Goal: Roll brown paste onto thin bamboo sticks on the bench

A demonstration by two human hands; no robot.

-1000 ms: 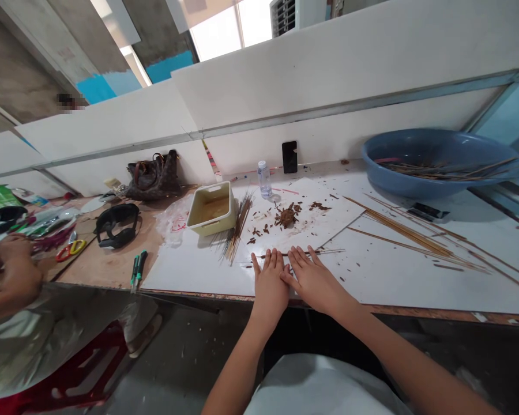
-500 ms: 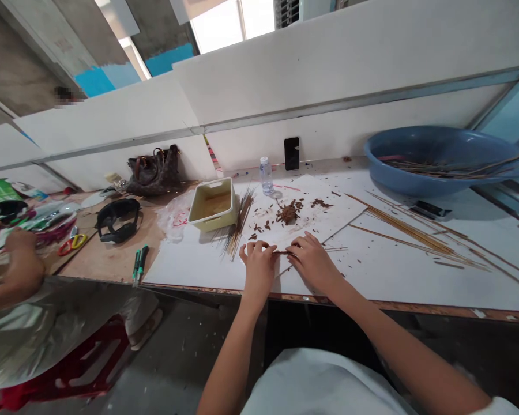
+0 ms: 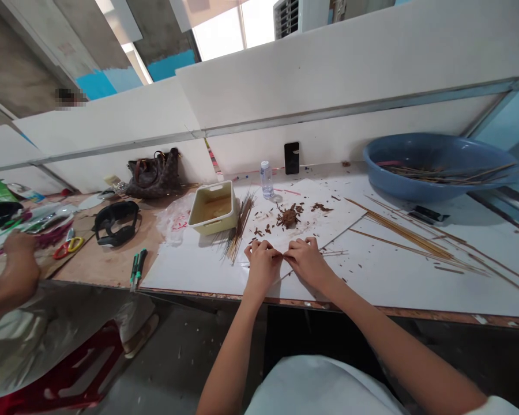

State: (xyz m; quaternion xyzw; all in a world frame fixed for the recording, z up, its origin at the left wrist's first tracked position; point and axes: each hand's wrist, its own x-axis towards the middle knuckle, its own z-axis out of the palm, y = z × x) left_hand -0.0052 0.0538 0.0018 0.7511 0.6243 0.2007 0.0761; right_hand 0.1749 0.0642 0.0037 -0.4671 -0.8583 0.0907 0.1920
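Observation:
My left hand (image 3: 263,268) and my right hand (image 3: 307,262) rest on a white board (image 3: 190,274) at the front edge of the bench. Their curled fingertips meet over a thin wooden stick (image 3: 334,252), and the fingers hide its middle. Just beyond them, a heap of brown crumbled material (image 3: 288,217) lies on a white sheet (image 3: 328,216). A bundle of thin sticks (image 3: 240,227) lies to the left of that heap, and longer sticks (image 3: 409,236) lie to the right of my right hand.
A yellow tray (image 3: 214,207) and a water bottle (image 3: 266,180) stand behind my hands. A blue basin (image 3: 415,190) holding sticks sits at the back right. A co-worker's hand (image 3: 19,268) works at the left, near scissors (image 3: 68,248) and a black mask (image 3: 116,223).
My hands have gone from lying flat and spread to curled, with their fingertips drawn together over the stick. The view has shifted only slightly.

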